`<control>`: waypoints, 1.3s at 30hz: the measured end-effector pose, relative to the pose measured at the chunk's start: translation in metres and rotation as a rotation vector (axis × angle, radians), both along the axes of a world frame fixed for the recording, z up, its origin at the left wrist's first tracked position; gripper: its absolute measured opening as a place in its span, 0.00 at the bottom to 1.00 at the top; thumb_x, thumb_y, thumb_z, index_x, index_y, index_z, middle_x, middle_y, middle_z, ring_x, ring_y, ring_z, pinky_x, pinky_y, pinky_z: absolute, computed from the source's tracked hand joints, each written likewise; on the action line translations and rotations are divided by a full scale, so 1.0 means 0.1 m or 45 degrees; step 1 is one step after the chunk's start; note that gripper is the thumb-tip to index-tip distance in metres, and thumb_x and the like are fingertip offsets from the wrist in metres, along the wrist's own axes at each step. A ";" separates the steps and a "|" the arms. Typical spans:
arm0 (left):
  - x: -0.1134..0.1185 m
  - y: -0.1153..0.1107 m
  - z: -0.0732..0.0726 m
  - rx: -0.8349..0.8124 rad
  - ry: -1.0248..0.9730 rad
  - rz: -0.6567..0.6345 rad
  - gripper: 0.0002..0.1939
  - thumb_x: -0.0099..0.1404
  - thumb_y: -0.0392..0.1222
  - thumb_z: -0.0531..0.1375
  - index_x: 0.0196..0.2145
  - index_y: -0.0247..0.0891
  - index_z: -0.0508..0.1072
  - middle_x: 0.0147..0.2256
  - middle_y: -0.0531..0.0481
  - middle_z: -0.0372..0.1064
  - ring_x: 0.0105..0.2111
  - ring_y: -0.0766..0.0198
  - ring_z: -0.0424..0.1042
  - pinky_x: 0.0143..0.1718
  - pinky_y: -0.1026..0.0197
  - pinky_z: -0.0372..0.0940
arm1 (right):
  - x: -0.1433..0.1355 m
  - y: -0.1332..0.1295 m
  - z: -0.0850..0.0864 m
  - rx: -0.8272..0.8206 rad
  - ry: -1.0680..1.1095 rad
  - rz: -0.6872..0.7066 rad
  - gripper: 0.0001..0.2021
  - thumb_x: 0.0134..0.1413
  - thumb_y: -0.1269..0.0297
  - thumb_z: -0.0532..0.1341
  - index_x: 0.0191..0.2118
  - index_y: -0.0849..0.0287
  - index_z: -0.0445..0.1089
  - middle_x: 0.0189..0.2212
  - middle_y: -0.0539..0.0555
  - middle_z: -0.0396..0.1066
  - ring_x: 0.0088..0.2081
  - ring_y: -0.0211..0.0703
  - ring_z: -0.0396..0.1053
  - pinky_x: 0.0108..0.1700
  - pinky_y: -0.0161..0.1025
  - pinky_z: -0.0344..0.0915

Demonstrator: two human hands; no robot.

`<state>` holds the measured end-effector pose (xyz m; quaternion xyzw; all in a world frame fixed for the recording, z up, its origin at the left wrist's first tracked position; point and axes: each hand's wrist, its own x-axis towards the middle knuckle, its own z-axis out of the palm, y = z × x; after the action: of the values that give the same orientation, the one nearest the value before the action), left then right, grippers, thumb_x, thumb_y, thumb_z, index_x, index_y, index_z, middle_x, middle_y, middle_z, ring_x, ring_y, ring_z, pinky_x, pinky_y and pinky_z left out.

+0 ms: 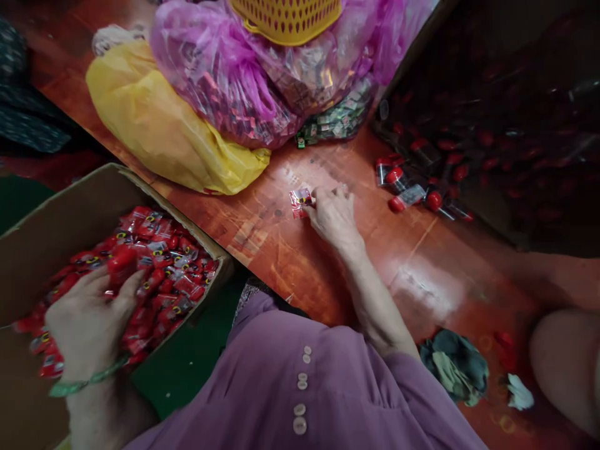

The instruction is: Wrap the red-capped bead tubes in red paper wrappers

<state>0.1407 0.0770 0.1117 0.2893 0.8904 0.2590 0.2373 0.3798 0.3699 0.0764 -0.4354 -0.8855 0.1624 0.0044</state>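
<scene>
At the left, my left hand reaches over a cardboard box filled with small red packets. Its fingers are around a red-capped item, blurred by motion. On the reddish table, near the middle, my right hand pinches the right edge of a small red and clear packet that lies flat. A green bracelet circles my left wrist.
Behind stand a yellow bag, pink plastic bags and a yellow basket. Red-capped bottles spill from a dark container at right. A crumpled dark cloth lies near the front right, beside a person's bare limb.
</scene>
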 end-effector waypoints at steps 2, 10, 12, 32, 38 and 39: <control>-0.14 -0.06 -0.03 -0.179 0.429 0.102 0.18 0.53 0.52 0.67 0.20 0.40 0.64 0.19 0.52 0.62 0.34 0.49 0.72 0.29 0.61 0.41 | -0.12 0.08 -0.07 -0.005 -0.047 -0.020 0.10 0.64 0.65 0.57 0.45 0.65 0.68 0.43 0.68 0.76 0.50 0.65 0.67 0.52 0.61 0.57; 0.20 0.42 -0.21 0.329 0.182 0.021 0.19 0.64 0.50 0.64 0.52 0.46 0.75 0.52 0.55 0.74 0.56 0.49 0.70 0.51 0.51 0.62 | -0.16 0.22 -0.15 -0.337 0.437 -0.199 0.12 0.55 0.73 0.59 0.47 0.61 0.67 0.31 0.53 0.75 0.39 0.47 0.72 0.50 0.50 0.63; 0.42 0.74 -0.23 0.465 -0.122 0.076 0.18 0.61 0.50 0.66 0.47 0.42 0.78 0.46 0.52 0.78 0.47 0.56 0.76 0.49 0.54 0.67 | -0.11 0.20 -0.15 -0.595 0.781 -0.268 0.11 0.53 0.70 0.62 0.44 0.59 0.68 0.27 0.48 0.72 0.32 0.40 0.70 0.42 0.43 0.66; 1.45 2.14 -0.43 0.593 -1.069 -0.446 0.15 0.51 0.49 0.71 0.20 0.35 0.76 0.21 0.53 0.71 0.22 0.70 0.64 0.28 0.65 0.61 | 0.83 -0.31 -0.10 -1.270 1.442 -0.464 0.19 0.45 0.49 0.72 0.39 0.58 0.76 0.34 0.50 0.78 0.33 0.36 0.73 0.38 0.35 0.72; 1.54 2.25 -0.31 0.369 -0.715 -1.045 0.14 0.58 0.47 0.66 0.23 0.34 0.78 0.21 0.50 0.73 0.22 0.68 0.66 0.27 0.65 0.58 | 1.13 -0.32 -0.08 -1.126 1.284 -0.410 0.15 0.48 0.53 0.72 0.36 0.58 0.77 0.31 0.47 0.76 0.32 0.35 0.70 0.38 0.35 0.68; 1.56 2.26 -0.30 0.333 -0.653 -1.141 0.13 0.60 0.47 0.65 0.23 0.34 0.78 0.21 0.49 0.73 0.22 0.68 0.66 0.27 0.65 0.58 | 1.17 -0.34 -0.09 -1.131 1.293 -0.417 0.14 0.48 0.53 0.71 0.34 0.59 0.76 0.29 0.47 0.75 0.30 0.34 0.69 0.37 0.34 0.67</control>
<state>0.2967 0.3029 0.0820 0.5960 0.5532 0.3035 0.4967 0.4965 0.3362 0.0673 -0.3940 -0.5464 0.6903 0.2640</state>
